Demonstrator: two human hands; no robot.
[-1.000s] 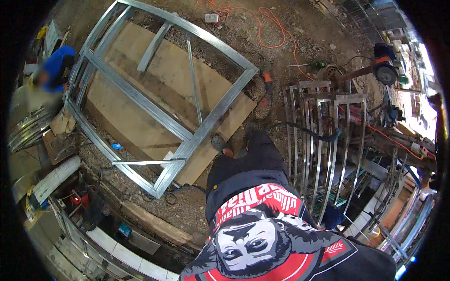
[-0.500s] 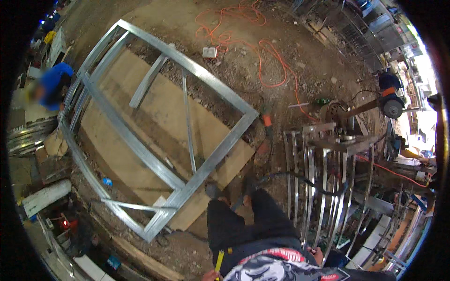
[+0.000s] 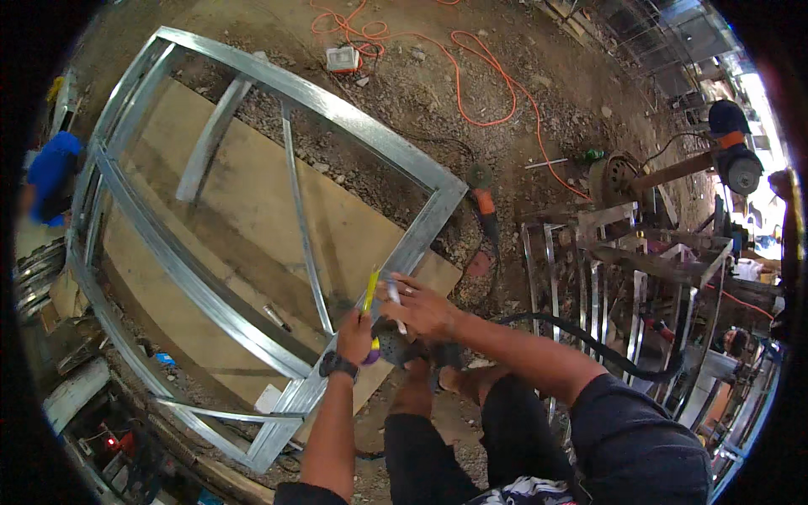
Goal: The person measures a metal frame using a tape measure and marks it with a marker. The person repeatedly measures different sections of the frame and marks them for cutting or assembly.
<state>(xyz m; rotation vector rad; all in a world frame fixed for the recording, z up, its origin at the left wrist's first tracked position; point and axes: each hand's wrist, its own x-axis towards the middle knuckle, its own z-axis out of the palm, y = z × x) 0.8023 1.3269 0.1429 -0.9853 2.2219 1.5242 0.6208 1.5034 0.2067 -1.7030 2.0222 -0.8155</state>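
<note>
My left hand (image 3: pixel 353 338) is closed on a tape measure (image 3: pixel 371 349), held over the near rail of a welded metal frame (image 3: pixel 419 242). The yellow tape blade (image 3: pixel 371 288) sticks out a short way along that rail. In my right hand (image 3: pixel 427 311), just beside it, is a white marker-like stick (image 3: pixel 394 295), its tip close to the rail and the blade. Whether the tip touches the metal cannot be made out. Under the frame lies a tan board (image 3: pixel 252 181), with a loose metal channel (image 3: pixel 215 139) across it.
An angle grinder (image 3: pixel 486 204) lies by the frame's right corner. An orange cord (image 3: pixel 515 93) loops over the dirt to a white box (image 3: pixel 342 59). Metal racks (image 3: pixel 623 244) and a mounted grinder (image 3: pixel 742 168) stand right. A person in blue (image 3: pixel 55 172) is at far left.
Both hands have come up from beside my body to the frame's near rail, bringing the tape measure and the white stick. The view has shifted, and I lean further forward.
</note>
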